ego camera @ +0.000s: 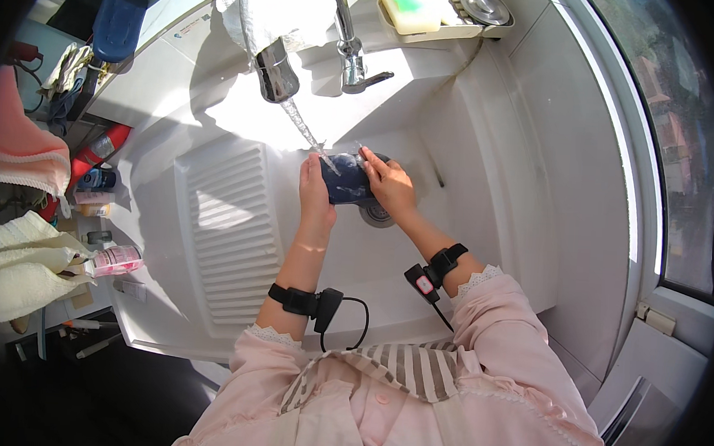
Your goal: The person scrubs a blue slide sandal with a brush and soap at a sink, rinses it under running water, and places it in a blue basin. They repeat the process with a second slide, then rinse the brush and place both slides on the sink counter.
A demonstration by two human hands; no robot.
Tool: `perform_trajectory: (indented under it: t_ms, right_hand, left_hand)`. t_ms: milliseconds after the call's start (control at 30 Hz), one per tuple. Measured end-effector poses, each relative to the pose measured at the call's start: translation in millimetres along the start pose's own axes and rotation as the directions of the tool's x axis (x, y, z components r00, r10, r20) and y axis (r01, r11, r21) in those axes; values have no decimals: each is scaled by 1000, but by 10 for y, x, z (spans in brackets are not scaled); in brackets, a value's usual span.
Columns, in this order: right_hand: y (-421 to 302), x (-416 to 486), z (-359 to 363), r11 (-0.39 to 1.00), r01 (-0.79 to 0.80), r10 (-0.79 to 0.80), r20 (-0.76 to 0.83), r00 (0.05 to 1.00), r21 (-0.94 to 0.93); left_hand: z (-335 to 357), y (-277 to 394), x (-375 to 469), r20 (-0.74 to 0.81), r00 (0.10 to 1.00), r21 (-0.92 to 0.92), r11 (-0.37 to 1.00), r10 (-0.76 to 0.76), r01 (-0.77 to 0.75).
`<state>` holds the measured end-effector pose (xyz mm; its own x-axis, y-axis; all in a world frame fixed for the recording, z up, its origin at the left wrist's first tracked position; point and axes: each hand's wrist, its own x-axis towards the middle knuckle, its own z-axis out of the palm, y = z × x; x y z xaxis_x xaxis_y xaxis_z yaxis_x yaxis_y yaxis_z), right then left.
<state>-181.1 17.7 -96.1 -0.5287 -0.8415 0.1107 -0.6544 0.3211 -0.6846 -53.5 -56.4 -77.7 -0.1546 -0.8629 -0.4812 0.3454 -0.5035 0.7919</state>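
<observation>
A dark blue object (350, 184), flat with rounded ends, is between my two hands above the laundry sink (360, 272). My left hand (315, 188) grips its left end, fingers pointing away from me. My right hand (390, 182) holds the right end, its fingers lying over the top. Water (302, 123) runs from the chrome faucet head (277, 74) onto the object's upper face. Beneath it the round metal drain (377, 215) is partly hidden. The ribbed washboard part (230, 233) of the sink lies left of my hands.
A chrome faucet lever (372, 81) stands behind my hands. A soap tray (445, 35) with a soap bar and a round metal lid sits at the back right. Along the left are a blue dish (119, 21), a pink towel (22, 135), cream towels (23, 270) and a pink-labelled bottle (118, 261).
</observation>
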Motion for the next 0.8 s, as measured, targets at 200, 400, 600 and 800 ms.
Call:
perform_trajectory:
  t_ms: [200, 400, 600, 800]
  right_hand:
    - [-147, -323, -26, 981, 34, -71, 185, 980, 192]
    - [383, 13, 253, 980, -193, 191, 39, 981, 41]
    - [588, 72, 218, 947, -312, 321, 213, 923, -76]
    - [-158, -324, 227, 971, 143, -153, 38, 987, 192]
  left_hand:
    - [12, -10, -66, -112, 994, 33, 999, -3, 7]
    - [11, -7, -175, 27, 1000, 174, 985, 12, -17]
    - [-60, -46, -148, 3, 999, 218, 975, 36, -36]
    - [-218, 117, -178, 95, 983, 233, 957, 157, -176]
